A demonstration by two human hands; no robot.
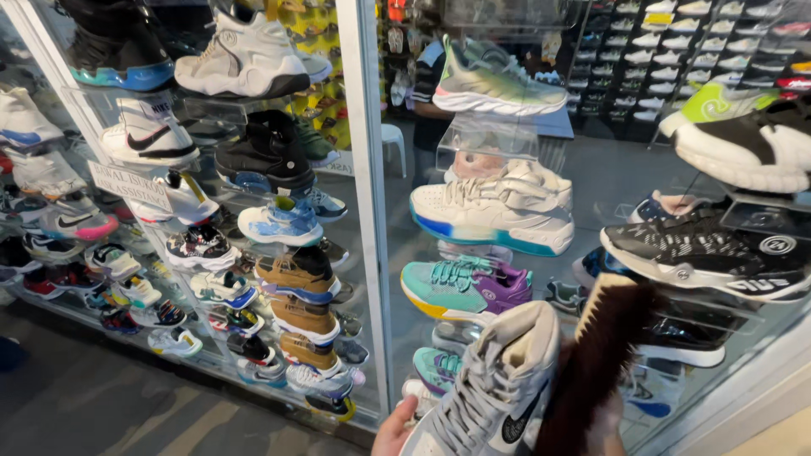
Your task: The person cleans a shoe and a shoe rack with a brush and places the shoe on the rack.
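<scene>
My left hand (394,431) has its grip closed on a grey high-top sneaker (490,384), fingers underneath the sole at the bottom edge of the view, with only the thumb side of the hand showing. The sneaker is tipped up, its padded collar at the top and its grey laces running down toward me, a dark emblem on its side. My right hand (606,426) is mostly hidden behind the shoe; its grip is wrapped around a brush (601,359) with long dark brown bristles and a pale wooden back. The brush stands nearly upright, just beside the sneaker's collar and touching or almost touching it; I cannot tell which.

Behind both is a glass display case (591,181) full of shoes on clear stands. Nearest the sneaker, just above it, sits a teal and purple shoe (465,287), and above that a white shoe with a blue and teal sole (494,215). Higher still a pale shoe with a yellow-green tint (494,84) rests on a clear block. To the right of the brush is a black knit shoe with a white sole (705,253), and above it a black and white shoe (748,148).

A white frame post (365,194) divides the case. Left of it are tan boots (300,274), a light blue shoe (280,221), a black shoe (266,156) and a grey-white high-top (245,55), with rows of smaller shoes sloping down toward the dark floor (110,405).
</scene>
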